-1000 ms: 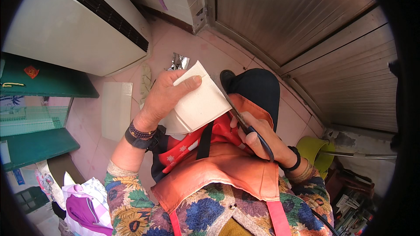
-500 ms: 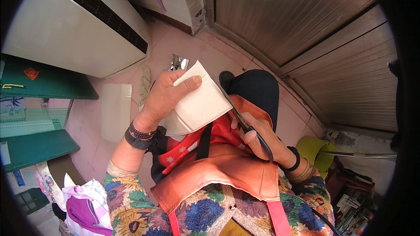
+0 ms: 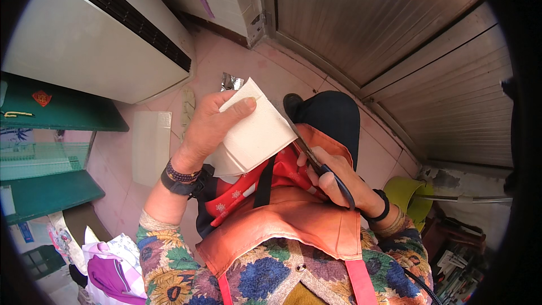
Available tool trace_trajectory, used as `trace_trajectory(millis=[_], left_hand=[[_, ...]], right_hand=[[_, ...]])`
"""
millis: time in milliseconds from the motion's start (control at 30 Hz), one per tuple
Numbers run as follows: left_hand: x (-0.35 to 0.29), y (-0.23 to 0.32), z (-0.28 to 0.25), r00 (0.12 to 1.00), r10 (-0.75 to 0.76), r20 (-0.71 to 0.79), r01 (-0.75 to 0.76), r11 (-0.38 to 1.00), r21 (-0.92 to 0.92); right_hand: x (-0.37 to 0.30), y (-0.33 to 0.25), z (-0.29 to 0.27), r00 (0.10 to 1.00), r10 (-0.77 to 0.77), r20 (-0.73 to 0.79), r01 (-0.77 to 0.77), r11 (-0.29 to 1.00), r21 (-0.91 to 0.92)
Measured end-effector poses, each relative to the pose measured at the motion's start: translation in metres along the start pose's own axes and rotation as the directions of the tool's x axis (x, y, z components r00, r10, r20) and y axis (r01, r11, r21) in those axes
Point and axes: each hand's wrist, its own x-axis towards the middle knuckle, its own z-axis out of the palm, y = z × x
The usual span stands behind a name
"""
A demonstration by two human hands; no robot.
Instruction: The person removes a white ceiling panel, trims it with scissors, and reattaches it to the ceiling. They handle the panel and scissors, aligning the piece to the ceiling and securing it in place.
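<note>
My left hand (image 3: 212, 121) pinches a folded white paper towel (image 3: 257, 130), its thumb lying on top near the upper edge. Dark-handled scissors (image 3: 329, 174) are gripped in my right hand (image 3: 334, 179), fingers through the handles. Their blades run up along the right edge of the paper towel, by its right corner. How far the blades are apart is hard to make out. Below the paper lies my lap, with an orange apron (image 3: 282, 209) and red snowflake-patterned cloth (image 3: 223, 206).
A large white cabinet-like appliance (image 3: 101, 39) stands at the upper left, above green shelves (image 3: 51, 192). Ribbed door panels (image 3: 367, 17) fill the upper right. A flat whitish piece (image 3: 151, 147) and crumpled silver foil (image 3: 231, 81) lie on the pink tiles. A yellow-green bucket (image 3: 409, 195) is at right.
The paper towel and my left hand have shifted very slightly left. The scissors stay along the paper's right edge, still in my right hand.
</note>
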Motion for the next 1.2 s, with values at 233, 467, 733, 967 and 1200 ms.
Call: trace_trajectory(millis=[233,467,733,967,1200], left_hand=[[0.0013,-0.0025,-0.0023,1.000,-0.013,-0.003,0.013,1.000,0.010],[0.0022,-0.0046,-0.0017,1.000,0.006,-0.017,-0.005,1.000,0.030],[0.0039,-0.0061,-0.0030,1.000,-0.003,-0.015,0.003,0.999,0.046],[0.0054,-0.0078,-0.0035,1.000,0.008,-0.016,-0.007,0.999,0.051],[0.0054,-0.0070,-0.0032,1.000,0.004,-0.023,-0.003,0.999,0.047]], right_hand=[[-0.0025,-0.0024,-0.0013,1.000,0.012,-0.017,-0.012,1.000,-0.014],[-0.0023,-0.0044,-0.0026,1.000,-0.006,-0.028,0.004,0.998,-0.068],[-0.0011,-0.0062,-0.0040,0.999,-0.016,-0.037,0.012,0.994,-0.107],[0.0004,-0.0061,-0.0042,0.999,-0.025,-0.048,0.018,0.990,-0.141],[0.0011,-0.0053,-0.0022,0.997,0.000,-0.075,-0.012,0.987,-0.160]])
